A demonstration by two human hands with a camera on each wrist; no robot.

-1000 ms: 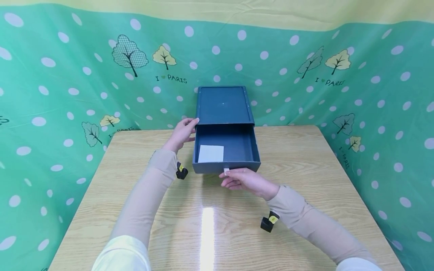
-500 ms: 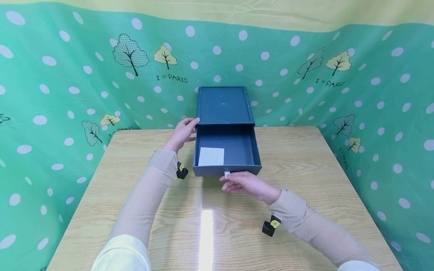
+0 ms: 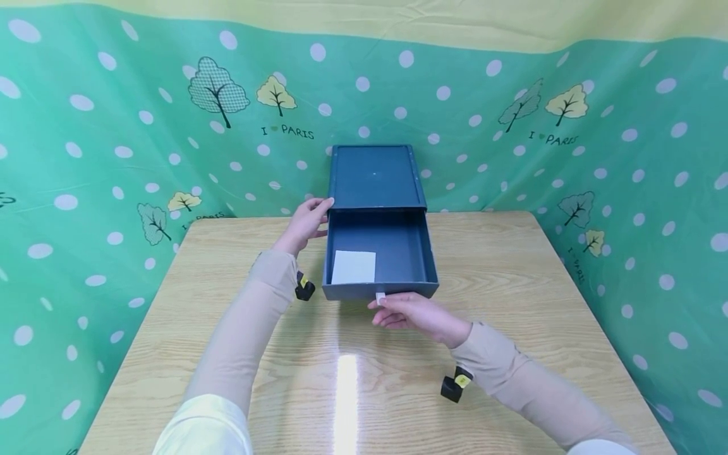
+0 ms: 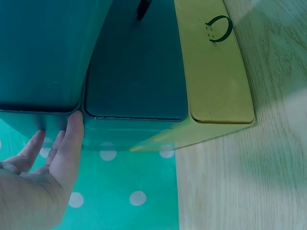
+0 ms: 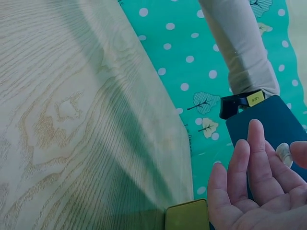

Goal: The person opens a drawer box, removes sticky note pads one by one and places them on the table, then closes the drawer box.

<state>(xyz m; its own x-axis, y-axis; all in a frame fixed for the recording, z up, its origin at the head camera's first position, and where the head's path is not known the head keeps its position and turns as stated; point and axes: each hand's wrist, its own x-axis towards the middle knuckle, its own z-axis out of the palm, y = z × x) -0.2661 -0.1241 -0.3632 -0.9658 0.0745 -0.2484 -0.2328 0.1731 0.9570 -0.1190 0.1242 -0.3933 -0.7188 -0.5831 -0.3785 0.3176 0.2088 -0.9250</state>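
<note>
A dark blue drawer cabinet [image 3: 375, 177] stands at the back of the table, its top drawer [image 3: 347, 292] pulled well out. Inside, a white square sheet [image 3: 354, 266] lies at the front left. My right hand [image 3: 418, 313] pinches a small white pull tab [image 3: 380, 297] at the middle of the drawer front between thumb and index finger; the other fingers are loosely bent beneath. My left hand [image 3: 307, 224] presses the cabinet's left side near its front edge, fingertips extended, as the left wrist view also shows.
Below the pulled-out drawer, the left wrist view shows a dark blue drawer front [image 4: 139, 72] and a yellow one [image 4: 216, 72] with a dark loop pull. Black wrist devices [image 3: 452, 387] hang under both forearms. A green dotted cloth [image 3: 466, 114] surrounds the wooden table [image 3: 216, 303].
The drawer has slid a little farther out toward me, the right hand moving with it on the tab. The sheet came along inside. My left hand stayed in place.
</note>
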